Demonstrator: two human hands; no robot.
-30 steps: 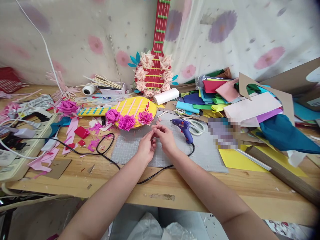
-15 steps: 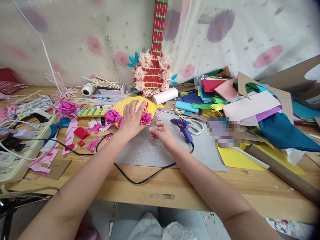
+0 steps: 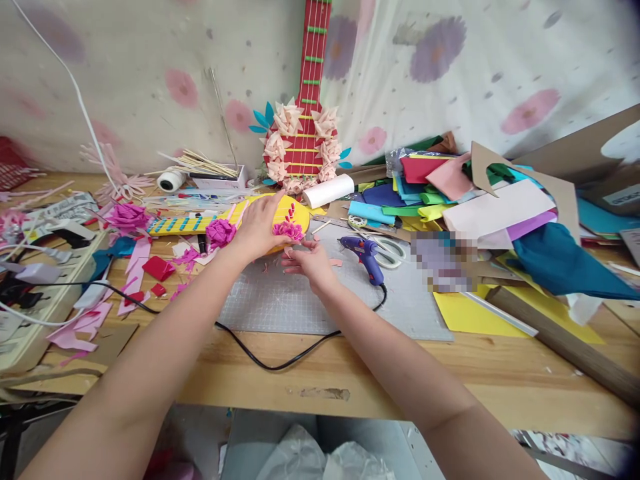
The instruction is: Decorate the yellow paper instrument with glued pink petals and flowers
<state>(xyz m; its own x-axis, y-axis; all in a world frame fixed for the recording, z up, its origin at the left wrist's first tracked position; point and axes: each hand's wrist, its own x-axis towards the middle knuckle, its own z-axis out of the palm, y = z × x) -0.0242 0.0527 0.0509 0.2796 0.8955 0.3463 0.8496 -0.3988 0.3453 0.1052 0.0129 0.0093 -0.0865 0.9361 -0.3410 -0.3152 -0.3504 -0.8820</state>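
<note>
A yellow guitar-shaped craft (image 3: pixel 301 217), with blue strips along its neck and pink paper flowers on its body, lies on the table. My left hand (image 3: pixel 259 228) reaches across the body and grips it, the fingertips towards its far edge. Close by the thumb is a magenta paper flower (image 3: pixel 289 231). My right hand (image 3: pixel 311 261) is just below that flower, thumb and fingers pinched together. A small pale bit shows at the fingertips, too little to name. To the right, a blue glue gun (image 3: pixel 364 256) rests on the grey cutting mat (image 3: pixel 280 307).
A red guitar craft (image 3: pixel 304 143) with pale flowers leans against the curtain. White-handled scissors (image 3: pixel 393 252) lie behind the glue gun, whose black cable (image 3: pixel 273 367) loops along the front. Coloured paper (image 3: pixel 495 210) is heaped at right; a power strip (image 3: pixel 65 300) sits at left.
My right hand has moved left, in close to the magenta flower and my left hand. The left hand has shifted slightly left on the yellow guitar. The view has shifted slightly.
</note>
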